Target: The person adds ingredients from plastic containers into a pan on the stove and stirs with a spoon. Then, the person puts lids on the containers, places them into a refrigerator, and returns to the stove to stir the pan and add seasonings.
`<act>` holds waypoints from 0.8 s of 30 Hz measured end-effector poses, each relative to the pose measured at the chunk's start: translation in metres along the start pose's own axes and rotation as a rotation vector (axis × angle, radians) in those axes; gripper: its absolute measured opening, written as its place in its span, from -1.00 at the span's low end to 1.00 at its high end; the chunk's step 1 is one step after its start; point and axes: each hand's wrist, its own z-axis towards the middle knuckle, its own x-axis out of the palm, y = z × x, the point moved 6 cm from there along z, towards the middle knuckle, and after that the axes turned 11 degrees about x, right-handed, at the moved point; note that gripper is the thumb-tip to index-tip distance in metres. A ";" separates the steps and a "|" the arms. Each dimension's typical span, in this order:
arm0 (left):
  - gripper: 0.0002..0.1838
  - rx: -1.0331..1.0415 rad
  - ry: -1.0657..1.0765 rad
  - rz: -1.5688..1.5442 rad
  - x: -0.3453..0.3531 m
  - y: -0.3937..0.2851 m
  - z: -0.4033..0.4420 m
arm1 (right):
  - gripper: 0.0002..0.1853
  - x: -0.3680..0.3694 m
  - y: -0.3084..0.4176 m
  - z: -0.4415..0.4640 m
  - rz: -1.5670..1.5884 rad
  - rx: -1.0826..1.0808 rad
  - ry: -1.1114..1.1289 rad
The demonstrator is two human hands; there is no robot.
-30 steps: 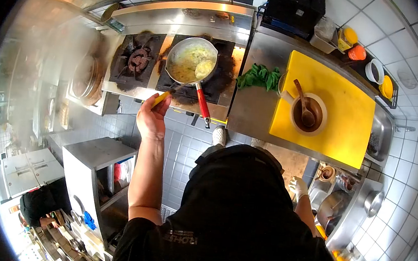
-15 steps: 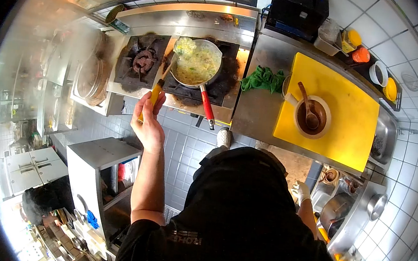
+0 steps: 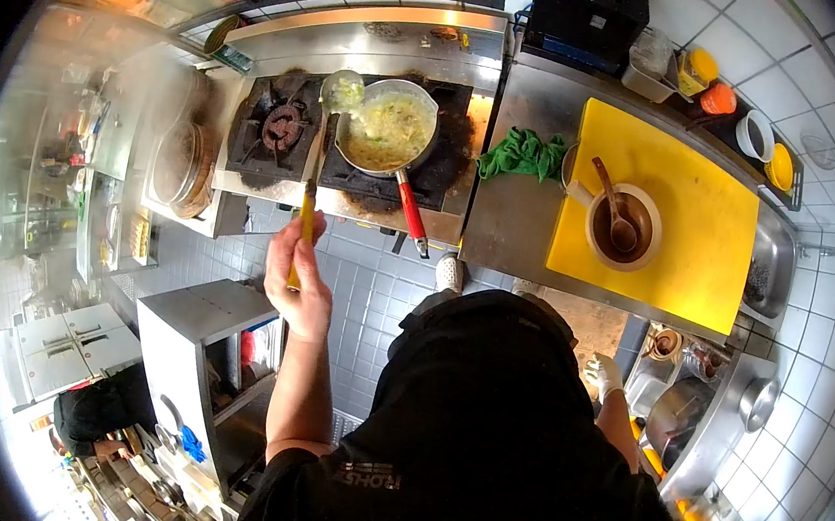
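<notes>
Closed around the yellow handle of a ladle [image 3: 308, 212] is my left hand [image 3: 301, 284], in front of the stove. The ladle's bowl holds some yellow-green food and is at the left rim of a metal pan [image 3: 427, 151]. Pale, soupy food with green bits [image 3: 390, 132] lies in the pan, on the right burner. Its red handle [image 3: 410, 210] points toward me, untouched. My right hand [image 3: 605, 374], in a white glove, hangs low at my right side with its fingers somewhat apart and nothing visible in it.
A bare burner [image 3: 283, 127] is left of the pan. Right of the stove are a green cloth [image 3: 523, 155] and a yellow board [image 3: 703, 223] bearing a bowl [image 3: 595, 239] with a wooden spoon [image 3: 616, 207]. Another person [image 3: 101, 411] is at the lower left. A metal cabinet [image 3: 197, 310] stands left of me.
The ladle has moved from inside the pan to its left rim, lifting food. My left hand has lowered and turned with it. The pan stays on its burner.
</notes>
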 end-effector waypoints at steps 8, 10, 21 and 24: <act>-0.65 0.229 0.446 0.479 0.040 -0.006 -0.015 | -0.68 -0.004 0.014 -0.002 -0.093 -0.058 0.003; -0.60 0.274 0.522 0.533 0.049 0.003 -0.025 | -0.71 -0.006 0.015 -0.006 -0.059 -0.043 -0.008; -0.62 0.237 0.915 0.577 0.104 0.077 -0.064 | -0.97 0.000 -0.001 -0.033 0.146 -0.002 0.081; -0.54 0.277 0.930 0.526 0.105 0.073 -0.061 | -0.95 -0.014 0.000 0.008 -0.318 -0.505 -0.076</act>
